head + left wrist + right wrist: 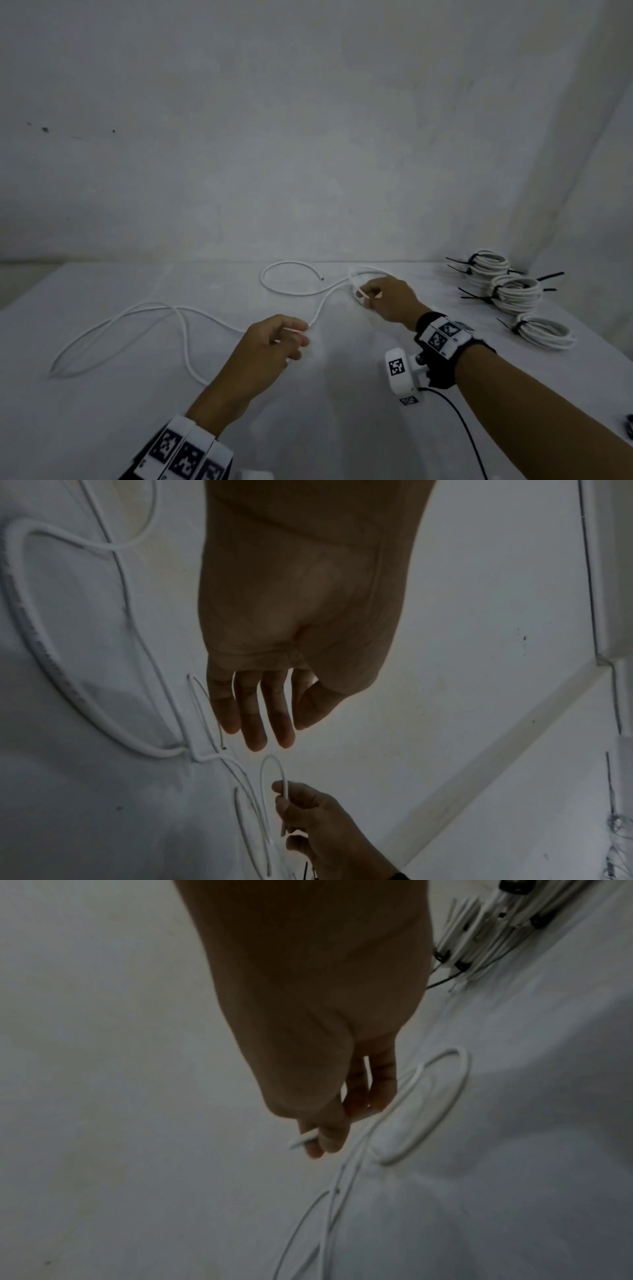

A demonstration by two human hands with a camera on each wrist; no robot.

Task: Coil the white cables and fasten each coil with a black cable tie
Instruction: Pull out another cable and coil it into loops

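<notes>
Both hands work one loose white cable [185, 329] on the bench [102, 421]: the right hand [387, 301], at about one o'clock from the left hand [274, 346], pinches the cable where a first small loop [356, 274] is forming, while the left hand, nearer the person, seems from the head view to have its fingers curled lightly about the run of cable leading toward the right (the left wrist view shows those fingers [253, 723] fairly straight and no cable plainly in them, so whether it truly grips I cannot tell). By my judgement the task is well along but not done: three finished coils [513, 294], each bound with a black cable tie [479, 298], lie stacked at about two o'clock on the bench, well apart from the work, whereas the present cable still sprawls in wide bends toward nine o'clock, its free end [323, 279] lying at twelve o'clock, and it has no tie on it. The head view alone gives the whole sprawl and the count of finished coils. The right wrist view alone shows the pinch closely, the cable [304, 1141] passing between thumb and fingers with the small loop [428, 1107] lying beside them, and the bundled coils [486, 928] only as a blurred heap at one o'clock.
</notes>
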